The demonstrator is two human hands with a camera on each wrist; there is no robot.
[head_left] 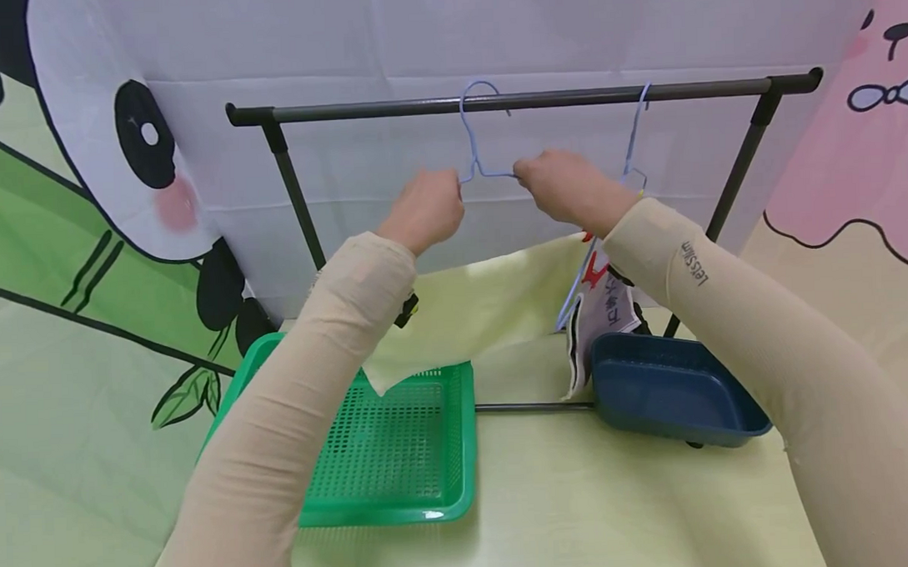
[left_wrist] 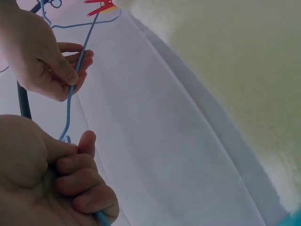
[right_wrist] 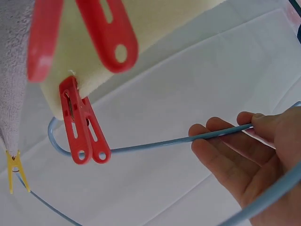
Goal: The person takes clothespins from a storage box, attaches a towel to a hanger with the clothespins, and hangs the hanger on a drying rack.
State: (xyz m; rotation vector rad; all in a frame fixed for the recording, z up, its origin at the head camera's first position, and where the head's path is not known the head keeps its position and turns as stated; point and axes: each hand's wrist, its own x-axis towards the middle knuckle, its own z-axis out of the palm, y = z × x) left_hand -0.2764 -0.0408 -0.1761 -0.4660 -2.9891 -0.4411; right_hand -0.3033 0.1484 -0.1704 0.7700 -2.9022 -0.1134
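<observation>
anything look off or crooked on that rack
The pale yellow cloth hangs unevenly from the blue hanger: its lower corner droops into the green basket. Both hands, left hand and right hand, hold the hanger.

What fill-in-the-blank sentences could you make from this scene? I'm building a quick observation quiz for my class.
1. Both hands grip a blue wire hanger whose hook sits over the dark ____.
2. The left hand and right hand hold the hanger from ____ sides.
3. The perforated basket under the left arm is ____ in colour.
4. In the right wrist view, a ____ clothespin clamps the pale yellow cloth to the hanger wire.

Missing words: rail; opposite; green; red
</observation>
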